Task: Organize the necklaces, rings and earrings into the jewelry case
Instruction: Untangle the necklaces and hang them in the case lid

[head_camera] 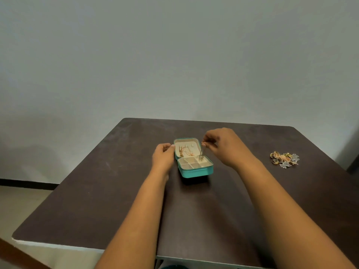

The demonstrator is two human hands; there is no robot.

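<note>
hanging a thin necklace pinched in the right hand into the lid of the open teal jewelry case mid-tabletop, left hand gripping the lid's edge, one necklace seemingly hung, the pile of rings and earrings well apart still waiting.

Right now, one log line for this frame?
left hand: holds lid edge of jewelry case | right hand: pinches necklace over case | remaining jewelry pile: on table, right | phase: placing

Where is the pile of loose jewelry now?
The pile of loose jewelry lies on the table at the far right, apart from the jewelry case.
</note>
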